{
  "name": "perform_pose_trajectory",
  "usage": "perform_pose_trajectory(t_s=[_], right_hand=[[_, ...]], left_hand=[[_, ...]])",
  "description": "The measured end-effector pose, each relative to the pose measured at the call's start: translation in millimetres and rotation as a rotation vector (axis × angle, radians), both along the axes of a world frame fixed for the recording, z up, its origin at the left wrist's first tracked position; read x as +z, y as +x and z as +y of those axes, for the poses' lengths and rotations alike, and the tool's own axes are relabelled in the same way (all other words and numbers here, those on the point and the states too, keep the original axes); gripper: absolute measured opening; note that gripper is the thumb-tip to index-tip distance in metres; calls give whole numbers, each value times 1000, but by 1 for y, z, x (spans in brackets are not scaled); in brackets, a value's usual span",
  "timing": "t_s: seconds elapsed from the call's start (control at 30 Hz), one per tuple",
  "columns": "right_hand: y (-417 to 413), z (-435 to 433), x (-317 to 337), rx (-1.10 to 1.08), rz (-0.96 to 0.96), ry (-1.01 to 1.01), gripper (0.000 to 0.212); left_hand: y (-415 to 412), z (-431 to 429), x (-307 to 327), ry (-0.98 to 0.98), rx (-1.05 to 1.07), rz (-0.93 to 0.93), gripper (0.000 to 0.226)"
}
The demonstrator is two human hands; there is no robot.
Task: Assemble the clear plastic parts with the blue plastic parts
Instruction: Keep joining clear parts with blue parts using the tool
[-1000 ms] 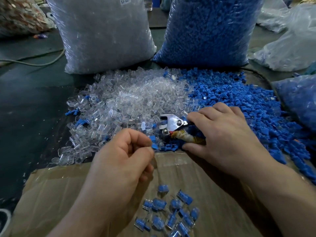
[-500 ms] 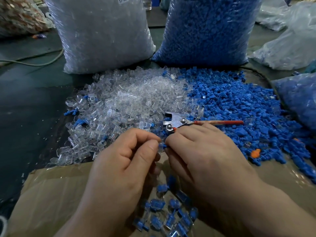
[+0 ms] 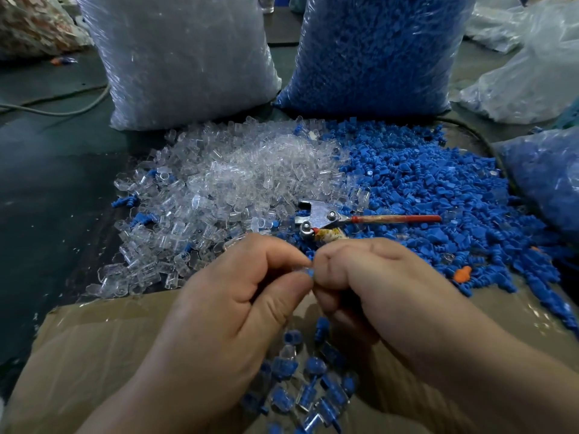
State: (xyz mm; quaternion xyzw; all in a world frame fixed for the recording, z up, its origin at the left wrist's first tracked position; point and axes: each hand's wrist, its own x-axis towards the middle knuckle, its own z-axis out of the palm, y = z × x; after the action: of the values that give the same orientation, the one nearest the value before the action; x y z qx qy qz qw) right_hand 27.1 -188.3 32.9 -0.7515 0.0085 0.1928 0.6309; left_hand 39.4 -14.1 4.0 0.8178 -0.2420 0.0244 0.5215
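Note:
A heap of clear plastic parts [image 3: 238,183] lies on the dark table, and a heap of blue plastic parts [image 3: 438,189] spreads to its right. My left hand [image 3: 238,305] and my right hand [image 3: 385,286] meet fingertip to fingertip above the cardboard. Between them a small blue part [image 3: 308,272] shows, pinched by both hands; a clear part around it is mostly hidden by my fingers. Several assembled blue-in-clear pieces [image 3: 310,389] lie on the cardboard sheet [image 3: 94,355] below my hands.
Metal pliers with red handles [image 3: 344,219] lie on the parts just beyond my hands. A large bag of clear parts [image 3: 178,57] and a large bag of blue parts [image 3: 376,51] stand behind the heaps. More bags [image 3: 545,183] sit at the right. A grey cable [image 3: 56,111] runs at the left.
My right hand let go of the pliers, which now lie on the heap, and came in to meet my left hand. Both hands now pinch the small part together.

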Motion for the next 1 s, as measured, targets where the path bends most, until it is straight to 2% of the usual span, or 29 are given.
perform_pose_trajectory(t_s=[0.07, 0.17, 0.27, 0.33, 0.53, 0.87, 0.93, 1.0], right_hand=[[4, -9, -1, 5, -94, -166, 32], [6, -21, -1, 56, -311, -558, 38], [0, -20, 2, 303, -374, -944, 40], [-1, -16, -2, 409, -451, -1078, 39], [1, -12, -6, 473, -478, -1061, 26], [0, -15, -3, 592, -460, -1015, 17], [0, -14, -5, 570, -485, -1009, 12], [0, -14, -7, 521, -504, -1008, 9]], left_hand=[[1, 2, 2, 18, 72, 13, 14], [6, 10, 1, 94, 155, 64, 12], [7, 12, -1, 274, 92, 7, 7], [6, 10, -1, 422, 20, -39, 13], [6, 9, 1, 571, -132, -69, 25], [7, 14, 5, 555, -201, -45, 27], [8, 12, 4, 548, -161, -60, 27], [8, 11, 2, 506, 9, -83, 30]])
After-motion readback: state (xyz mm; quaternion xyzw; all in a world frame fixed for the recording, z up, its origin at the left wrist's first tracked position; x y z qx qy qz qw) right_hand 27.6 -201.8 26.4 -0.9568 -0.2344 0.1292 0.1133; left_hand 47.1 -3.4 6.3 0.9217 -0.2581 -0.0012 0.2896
